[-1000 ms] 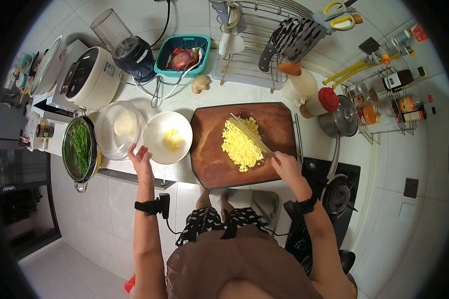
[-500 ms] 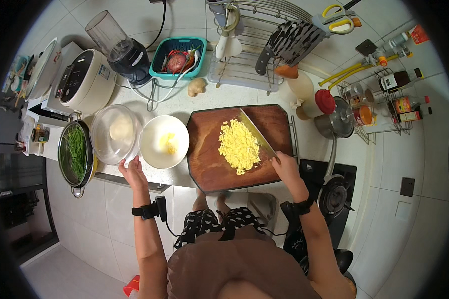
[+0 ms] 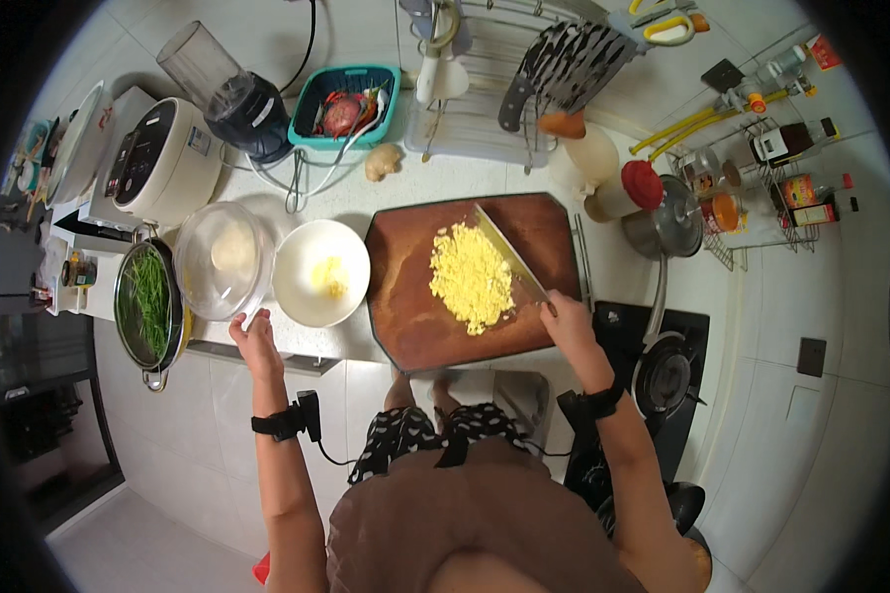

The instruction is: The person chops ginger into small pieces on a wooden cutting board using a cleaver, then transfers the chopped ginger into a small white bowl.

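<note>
My right hand (image 3: pixel 568 326) is closed round the handle of a kitchen knife (image 3: pixel 509 253). Its broad blade stands on the wooden cutting board (image 3: pixel 396 296), along the right side of a pile of finely chopped yellow-and-white food, which looks like egg (image 3: pixel 472 281). My left hand (image 3: pixel 257 346) is at the counter's front edge, fingers apart, by the near rim of a clear bowl (image 3: pixel 200 287). Whether the fingertips touch that rim I cannot tell. A pale round lump (image 3: pixel 233 253) shows in the clear bowl. Between it and the board stands a white bowl (image 3: pixel 297 296) with yellow bits inside.
A pot of green stalks (image 3: pixel 148 301) stands far left. Behind are a rice cooker (image 3: pixel 168 163), a blender (image 3: pixel 247 114), a teal basket (image 3: pixel 394 109), ginger (image 3: pixel 383 162) and a dish rack (image 3: pixel 475 138). A lidded saucepan (image 3: pixel 667 222) and gas burner (image 3: pixel 665 376) are on the right.
The whole view has shifted slightly upward. My left fingers sit a little lower against the clear bowl's rim. The knife stays beside the chopped pile in my right hand.
</note>
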Tool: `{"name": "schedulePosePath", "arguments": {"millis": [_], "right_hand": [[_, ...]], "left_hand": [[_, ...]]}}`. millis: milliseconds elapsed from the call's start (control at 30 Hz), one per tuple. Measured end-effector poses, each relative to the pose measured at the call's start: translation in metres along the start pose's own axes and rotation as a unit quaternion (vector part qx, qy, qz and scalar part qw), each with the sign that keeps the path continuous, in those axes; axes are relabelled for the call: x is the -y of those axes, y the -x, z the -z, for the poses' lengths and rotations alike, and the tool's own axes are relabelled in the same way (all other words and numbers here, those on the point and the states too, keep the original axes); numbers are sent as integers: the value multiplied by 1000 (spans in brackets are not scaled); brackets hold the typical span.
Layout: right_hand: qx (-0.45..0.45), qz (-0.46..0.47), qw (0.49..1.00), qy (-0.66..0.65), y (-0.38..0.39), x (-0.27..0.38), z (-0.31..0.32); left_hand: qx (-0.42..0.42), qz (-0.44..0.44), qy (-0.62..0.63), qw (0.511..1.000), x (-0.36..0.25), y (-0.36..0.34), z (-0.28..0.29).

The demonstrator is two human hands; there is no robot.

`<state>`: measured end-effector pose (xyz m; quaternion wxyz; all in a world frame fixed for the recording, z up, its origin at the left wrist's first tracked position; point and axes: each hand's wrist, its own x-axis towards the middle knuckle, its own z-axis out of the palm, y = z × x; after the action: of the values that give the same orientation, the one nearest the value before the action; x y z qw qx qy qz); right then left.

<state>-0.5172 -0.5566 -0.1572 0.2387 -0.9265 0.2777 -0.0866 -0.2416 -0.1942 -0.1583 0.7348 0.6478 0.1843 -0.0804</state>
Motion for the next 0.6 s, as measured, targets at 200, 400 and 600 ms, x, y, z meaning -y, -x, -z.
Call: {"name": "schedulePosePath", "arguments": {"millis": [200,400,600], "right_hand": [[151,28,981,-119,31,17,15],[167,128,974,-85,40,14,-1],[105,124,986,30,5,21,2]], "left_hand": [[64,-7,-2,998,-22,56,1],[105,-30,-52,993,-21,84,-17],[135,-30,-77,987,-18,93,-25]]}}
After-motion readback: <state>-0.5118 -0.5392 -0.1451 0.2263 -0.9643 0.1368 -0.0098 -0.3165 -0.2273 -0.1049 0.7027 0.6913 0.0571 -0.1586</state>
